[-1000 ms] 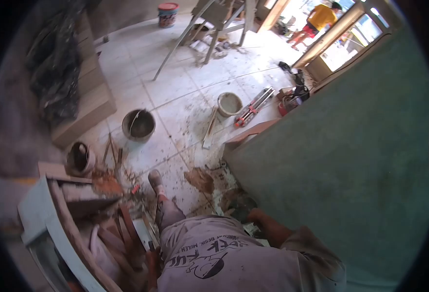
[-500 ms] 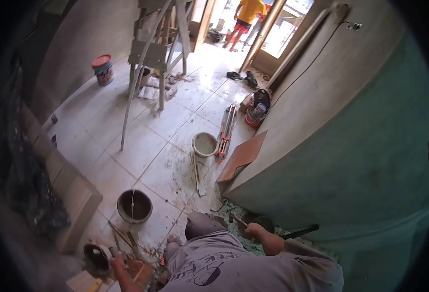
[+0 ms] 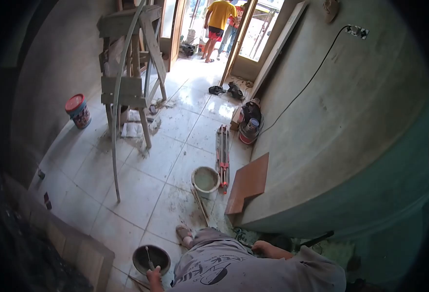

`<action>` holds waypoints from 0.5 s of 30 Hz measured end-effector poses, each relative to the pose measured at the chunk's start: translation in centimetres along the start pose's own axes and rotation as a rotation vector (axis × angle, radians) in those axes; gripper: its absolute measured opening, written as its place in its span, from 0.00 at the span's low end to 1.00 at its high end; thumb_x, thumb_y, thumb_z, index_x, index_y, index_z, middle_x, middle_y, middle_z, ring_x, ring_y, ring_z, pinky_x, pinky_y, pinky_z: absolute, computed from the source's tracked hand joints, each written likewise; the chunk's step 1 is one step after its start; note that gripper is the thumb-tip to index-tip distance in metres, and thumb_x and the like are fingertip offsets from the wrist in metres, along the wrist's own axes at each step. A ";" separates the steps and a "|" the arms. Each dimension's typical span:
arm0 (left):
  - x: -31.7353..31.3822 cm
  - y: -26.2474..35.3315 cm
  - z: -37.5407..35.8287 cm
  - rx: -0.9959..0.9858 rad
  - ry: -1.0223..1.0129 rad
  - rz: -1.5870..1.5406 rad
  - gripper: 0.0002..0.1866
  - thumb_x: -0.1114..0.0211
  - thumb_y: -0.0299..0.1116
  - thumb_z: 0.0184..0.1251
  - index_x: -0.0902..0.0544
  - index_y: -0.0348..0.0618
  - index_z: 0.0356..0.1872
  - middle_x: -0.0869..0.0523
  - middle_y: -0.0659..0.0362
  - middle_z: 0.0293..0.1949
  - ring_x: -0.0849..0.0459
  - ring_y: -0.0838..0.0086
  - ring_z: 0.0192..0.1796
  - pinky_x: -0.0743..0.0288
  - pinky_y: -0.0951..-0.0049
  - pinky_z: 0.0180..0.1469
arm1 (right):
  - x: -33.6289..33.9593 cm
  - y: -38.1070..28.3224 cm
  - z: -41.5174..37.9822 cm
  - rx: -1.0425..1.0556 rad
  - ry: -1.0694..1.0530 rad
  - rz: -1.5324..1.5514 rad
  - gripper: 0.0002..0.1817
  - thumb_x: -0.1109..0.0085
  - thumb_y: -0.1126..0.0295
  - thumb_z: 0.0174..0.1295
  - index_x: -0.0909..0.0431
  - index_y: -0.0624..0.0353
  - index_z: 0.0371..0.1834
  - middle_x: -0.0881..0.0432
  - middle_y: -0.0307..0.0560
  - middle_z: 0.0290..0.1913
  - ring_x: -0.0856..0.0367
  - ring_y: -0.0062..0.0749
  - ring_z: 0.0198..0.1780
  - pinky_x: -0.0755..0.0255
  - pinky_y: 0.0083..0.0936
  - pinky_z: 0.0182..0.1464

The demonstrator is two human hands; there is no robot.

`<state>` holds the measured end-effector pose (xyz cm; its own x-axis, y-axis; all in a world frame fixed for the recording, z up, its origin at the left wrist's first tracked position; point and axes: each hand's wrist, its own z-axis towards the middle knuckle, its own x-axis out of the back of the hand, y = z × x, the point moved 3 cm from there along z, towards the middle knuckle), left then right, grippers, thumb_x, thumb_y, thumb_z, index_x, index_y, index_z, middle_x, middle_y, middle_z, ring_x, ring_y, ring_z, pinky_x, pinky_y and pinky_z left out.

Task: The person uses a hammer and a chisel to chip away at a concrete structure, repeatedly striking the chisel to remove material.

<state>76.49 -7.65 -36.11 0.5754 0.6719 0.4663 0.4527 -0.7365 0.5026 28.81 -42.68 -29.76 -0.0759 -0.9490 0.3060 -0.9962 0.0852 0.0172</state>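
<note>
My left hand [image 3: 154,278] is closed around a thin, rod-like tool [image 3: 149,258] with a pale tip, whose exact kind I cannot make out. That tool lies across my view of a dark round bucket [image 3: 164,260] on the tiled floor. My right hand [image 3: 269,249] is curled in front of my grey shirt [image 3: 224,265], around a hammer's handle [image 3: 248,245]; shirt and fingers hide most of the hammer. A black bar-like handle [image 3: 317,239] sticks out beyond that hand. My foot [image 3: 183,234] rests on the tiles.
Ahead stand a mortar bucket [image 3: 205,180], a tile cutter [image 3: 222,158] and a brown tile piece [image 3: 248,182] leaning on the wall. A wooden trestle [image 3: 124,90] and a lidded paint bucket [image 3: 78,112] are at left. A person in yellow [image 3: 220,17] stands at the doorway beside another person.
My view has tilted upward. My left hand has moved right, from beside another bucket to the dark round bucket. The hammer in my right hand, plainly visible before, is now mostly hidden.
</note>
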 end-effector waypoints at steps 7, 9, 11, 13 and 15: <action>-1.2 20.4 6.2 -0.185 -0.006 0.016 0.15 0.32 0.39 0.53 0.21 0.35 0.28 0.24 0.58 0.18 0.26 0.72 0.16 0.33 0.69 0.18 | 13.2 -12.9 0.9 0.275 0.209 -0.447 0.17 0.47 0.64 0.47 0.18 0.61 0.37 0.18 0.59 0.39 0.19 0.51 0.43 0.27 0.39 0.43; -0.9 24.3 9.2 -0.277 0.015 0.068 0.14 0.33 0.39 0.53 0.22 0.35 0.27 0.24 0.58 0.17 0.27 0.72 0.14 0.33 0.70 0.17 | 15.8 -16.5 -0.6 0.332 0.322 -0.427 0.17 0.46 0.64 0.47 0.18 0.62 0.37 0.18 0.58 0.38 0.18 0.50 0.43 0.26 0.39 0.42; -1.0 27.9 10.8 -0.229 -0.009 0.069 0.17 0.32 0.41 0.50 0.21 0.34 0.23 0.22 0.55 0.18 0.22 0.66 0.18 0.27 0.65 0.20 | 17.2 -21.2 -5.4 0.550 0.333 -0.857 0.17 0.45 0.63 0.47 0.19 0.63 0.36 0.18 0.58 0.37 0.18 0.50 0.40 0.25 0.38 0.41; -1.3 31.3 11.5 -0.223 -0.028 0.096 0.16 0.31 0.41 0.50 0.21 0.36 0.22 0.23 0.56 0.16 0.23 0.68 0.16 0.29 0.65 0.17 | 18.4 -22.6 -5.4 0.257 0.475 -0.086 0.17 0.46 0.64 0.46 0.18 0.64 0.34 0.17 0.58 0.36 0.17 0.50 0.38 0.24 0.38 0.40; -2.0 32.2 13.5 -0.164 -0.053 0.186 0.15 0.30 0.40 0.49 0.21 0.36 0.22 0.23 0.56 0.16 0.23 0.67 0.15 0.28 0.65 0.17 | 18.1 -23.5 -4.8 0.139 0.453 0.185 0.17 0.47 0.64 0.46 0.18 0.64 0.35 0.17 0.58 0.34 0.16 0.49 0.37 0.24 0.36 0.40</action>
<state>99.13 -33.80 -30.66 0.6755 0.5177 0.5251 0.2215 -0.8217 0.5252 51.10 -60.36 -20.02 -0.2561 -0.6925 0.6744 -0.9664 0.1686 -0.1938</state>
